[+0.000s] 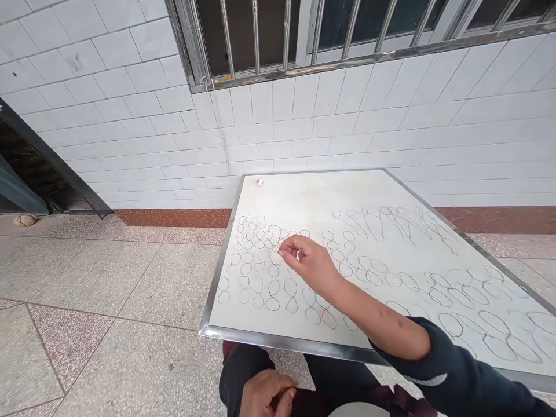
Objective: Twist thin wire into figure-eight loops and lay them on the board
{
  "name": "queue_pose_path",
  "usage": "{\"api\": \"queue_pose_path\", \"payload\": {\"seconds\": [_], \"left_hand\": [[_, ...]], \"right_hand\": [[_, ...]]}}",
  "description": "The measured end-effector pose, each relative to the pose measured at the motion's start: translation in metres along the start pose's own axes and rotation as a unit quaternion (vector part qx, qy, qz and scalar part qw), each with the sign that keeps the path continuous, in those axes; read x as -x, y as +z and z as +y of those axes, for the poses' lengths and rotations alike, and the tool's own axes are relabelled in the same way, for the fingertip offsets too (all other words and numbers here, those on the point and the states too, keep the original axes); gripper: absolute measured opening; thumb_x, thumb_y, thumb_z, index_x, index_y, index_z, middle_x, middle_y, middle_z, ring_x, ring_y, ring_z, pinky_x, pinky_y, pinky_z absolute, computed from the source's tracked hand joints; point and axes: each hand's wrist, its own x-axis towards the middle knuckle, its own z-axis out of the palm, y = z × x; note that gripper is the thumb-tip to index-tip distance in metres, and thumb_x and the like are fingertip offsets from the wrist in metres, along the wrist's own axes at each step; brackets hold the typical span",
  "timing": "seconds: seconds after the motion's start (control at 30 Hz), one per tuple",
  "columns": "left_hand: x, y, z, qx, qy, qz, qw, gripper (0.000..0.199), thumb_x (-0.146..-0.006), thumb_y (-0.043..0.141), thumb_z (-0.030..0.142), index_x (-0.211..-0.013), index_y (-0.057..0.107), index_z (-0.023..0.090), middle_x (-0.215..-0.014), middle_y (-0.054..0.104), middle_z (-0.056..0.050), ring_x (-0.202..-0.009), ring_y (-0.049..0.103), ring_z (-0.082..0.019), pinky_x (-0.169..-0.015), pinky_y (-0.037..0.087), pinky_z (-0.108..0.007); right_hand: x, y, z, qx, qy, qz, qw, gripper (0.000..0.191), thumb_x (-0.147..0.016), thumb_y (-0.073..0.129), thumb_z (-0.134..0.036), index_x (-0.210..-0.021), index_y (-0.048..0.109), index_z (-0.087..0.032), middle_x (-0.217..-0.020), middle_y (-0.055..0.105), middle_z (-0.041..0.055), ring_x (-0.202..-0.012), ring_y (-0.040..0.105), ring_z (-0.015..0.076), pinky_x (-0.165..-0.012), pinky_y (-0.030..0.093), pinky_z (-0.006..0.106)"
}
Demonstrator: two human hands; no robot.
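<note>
A person's right hand [310, 260], fingertips pinched together, rests on a white board [391, 191] covered mostly with looped pencil marks, upper left corner bare; left hand [264, 397] lies loosely curled on lap

We see a white tiled wall [130, 116] with a barred window [304, 35] above, a reddish skirting band [174, 217], speckled terrazzo floor [87, 301] and a dark doorway [30, 174] at left.
</note>
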Motion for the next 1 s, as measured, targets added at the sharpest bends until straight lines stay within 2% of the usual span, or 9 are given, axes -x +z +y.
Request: {"api": "queue_pose_path", "payload": {"seconds": [0.07,0.13,0.2,0.3,0.47,0.63,0.8,1.0], "left_hand": [[-0.016,-0.028,0.035,0.077,-0.085,0.085,0.990,0.024,-0.086,0.060,0.029,-0.109,0.068,0.025,-0.086,0.071,-0.006,-0.075,0.066,-0.017,-0.070,0.052,-0.027],[-0.036,-0.052,0.071,0.163,-0.147,0.176,0.959,0.037,-0.084,0.065,0.031,-0.120,0.061,0.026,-0.094,0.069,-0.006,-0.085,0.065,-0.018,-0.080,0.051,-0.029],[-0.055,-0.065,0.101,0.236,-0.135,0.226,0.936,0.050,-0.080,0.070,0.031,-0.127,0.055,0.027,-0.102,0.067,-0.006,-0.100,0.062,-0.019,-0.090,0.047,-0.031],[-0.071,-0.064,0.128,0.311,-0.098,0.229,0.917,0.057,-0.079,0.072,0.029,-0.131,0.050,0.029,-0.111,0.065,-0.006,-0.107,0.058,-0.018,-0.096,0.043,-0.032],[-0.064,-0.042,0.145,0.361,-0.099,0.270,0.887,0.050,-0.081,0.071,0.024,-0.127,0.053,0.027,-0.099,0.066,-0.002,-0.096,0.058,-0.013,-0.093,0.042,-0.027],[-0.049,-0.035,0.155,0.363,-0.071,0.263,0.891,0.051,-0.080,0.071,0.020,-0.127,0.053,0.026,-0.093,0.066,-0.002,-0.091,0.059,-0.013,-0.091,0.043,-0.029],[-0.041,-0.030,0.164,0.347,-0.079,0.271,0.894,0.051,-0.080,0.071,0.023,-0.128,0.052,0.025,-0.094,0.067,-0.002,-0.090,0.060,-0.014,-0.092,0.043,-0.031],[-0.034,-0.027,0.172,0.379,-0.084,0.265,0.882,0.045,-0.084,0.068,0.028,-0.126,0.054,0.024,-0.093,0.068,-0.003,-0.089,0.060,-0.014,-0.090,0.045,-0.030]], "right_hand": [[0.026,-0.005,-0.016,-0.022,-0.014,-0.002,1.000,0.007,-0.088,0.057,-0.023,-0.082,0.061,-0.025,-0.079,0.063,-0.0026,-0.070,0.057,0.0128,-0.062,0.045,0.025],[0.046,-0.009,-0.029,-0.031,-0.032,-0.003,0.999,0.007,-0.087,0.058,-0.020,-0.081,0.061,-0.024,-0.078,0.063,-0.0022,-0.069,0.056,0.0129,-0.062,0.045,0.026],[0.062,-0.012,-0.039,-0.037,-0.055,-0.003,0.998,0.008,-0.087,0.058,-0.018,-0.083,0.062,-0.024,-0.077,0.063,-0.0016,-0.070,0.057,0.0131,-0.063,0.045,0.026],[0.080,-0.016,-0.049,-0.044,-0.082,-0.007,0.996,0.008,-0.086,0.060,-0.016,-0.085,0.062,-0.023,-0.076,0.063,-0.0011,-0.071,0.057,0.0131,-0.063,0.045,0.025],[0.099,-0.024,-0.056,-0.051,-0.091,-0.032,0.994,0.008,-0.086,0.060,-0.015,-0.085,0.063,-0.022,-0.075,0.061,-0.0011,-0.070,0.056,0.0125,-0.061,0.044,0.024],[0.111,-0.029,-0.060,-0.068,-0.081,-0.062,0.992,0.007,-0.087,0.060,-0.018,-0.085,0.064,-0.023,-0.074,0.060,-0.0002,-0.069,0.055,0.0133,-0.061,0.045,0.025],[0.118,-0.034,-0.064,-0.098,-0.066,-0.084,0.989,0.008,-0.088,0.058,-0.021,-0.082,0.064,-0.023,-0.076,0.062,0.0009,-0.067,0.054,0.0131,-0.059,0.045,0.025],[0.124,-0.040,-0.072,-0.127,-0.042,-0.092,0.987,0.008,-0.086,0.060,-0.020,-0.080,0.064,-0.022,-0.075,0.062,-0.0002,-0.064,0.053,0.0115,-0.058,0.042,0.024]]}}
